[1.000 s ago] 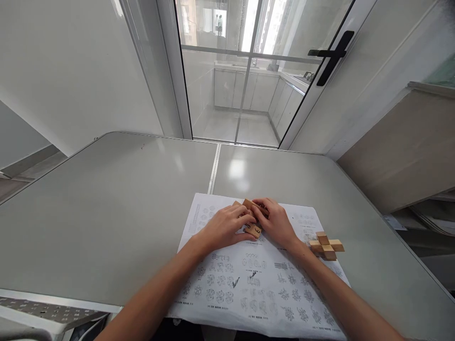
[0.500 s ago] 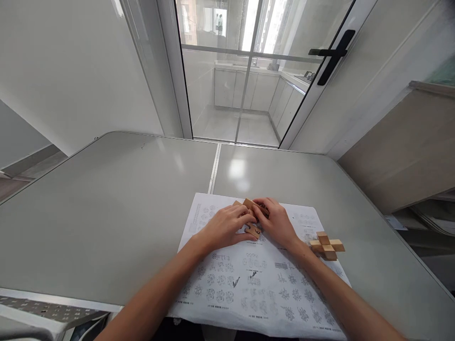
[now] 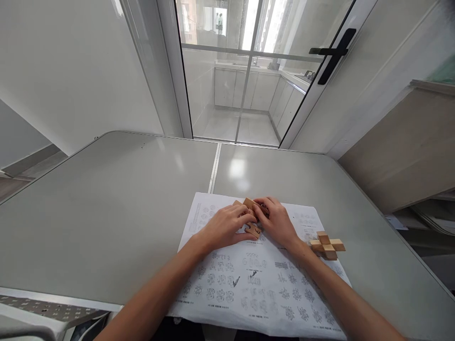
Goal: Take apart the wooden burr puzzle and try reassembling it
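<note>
Both my hands meet over a cluster of wooden puzzle pieces (image 3: 253,230) on a printed instruction sheet (image 3: 256,279). My left hand (image 3: 225,227) curls its fingers round the pieces from the left. My right hand (image 3: 276,220) grips them from the right, fingers bent over the top. One piece with a dark mark sticks out below the thumbs. Most of the cluster is hidden by the fingers.
An assembled wooden cross-shaped puzzle (image 3: 326,245) lies on the sheet's right edge, just right of my right wrist. The grey folding table (image 3: 106,203) has a seam down its middle. Behind it are a glass sliding door (image 3: 245,71) and a wooden cabinet (image 3: 401,147) at right.
The marked piece under my thumbs has shifted slightly; both hands stay in the same place on the pieces.
</note>
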A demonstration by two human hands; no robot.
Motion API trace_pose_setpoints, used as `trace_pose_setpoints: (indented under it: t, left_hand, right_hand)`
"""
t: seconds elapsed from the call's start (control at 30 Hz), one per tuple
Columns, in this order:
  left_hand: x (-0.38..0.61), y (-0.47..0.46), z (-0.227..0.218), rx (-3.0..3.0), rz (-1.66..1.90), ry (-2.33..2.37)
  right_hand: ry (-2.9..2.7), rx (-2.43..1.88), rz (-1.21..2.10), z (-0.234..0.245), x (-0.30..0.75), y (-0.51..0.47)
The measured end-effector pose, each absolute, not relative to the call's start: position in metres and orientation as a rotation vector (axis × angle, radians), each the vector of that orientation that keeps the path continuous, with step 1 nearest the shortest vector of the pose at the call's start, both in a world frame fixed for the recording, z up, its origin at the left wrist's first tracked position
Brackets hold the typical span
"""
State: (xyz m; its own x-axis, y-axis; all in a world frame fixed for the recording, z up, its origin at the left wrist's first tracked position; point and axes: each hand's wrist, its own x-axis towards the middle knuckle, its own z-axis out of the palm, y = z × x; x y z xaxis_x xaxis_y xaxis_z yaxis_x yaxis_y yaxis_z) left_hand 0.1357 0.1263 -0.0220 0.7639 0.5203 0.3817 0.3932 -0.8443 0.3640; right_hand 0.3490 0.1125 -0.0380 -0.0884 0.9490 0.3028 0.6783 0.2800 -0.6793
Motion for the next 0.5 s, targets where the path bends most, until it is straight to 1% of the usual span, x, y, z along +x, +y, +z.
trace_pose_setpoints:
  t: [0.5]
  left_hand:
    - [0.1364, 0.1251, -0.0199, 2.656, 0.738, 0.700]
  right_hand:
    - [-1.827, -1.498, 0.439, -0.0394, 0.3493, 0.1132]
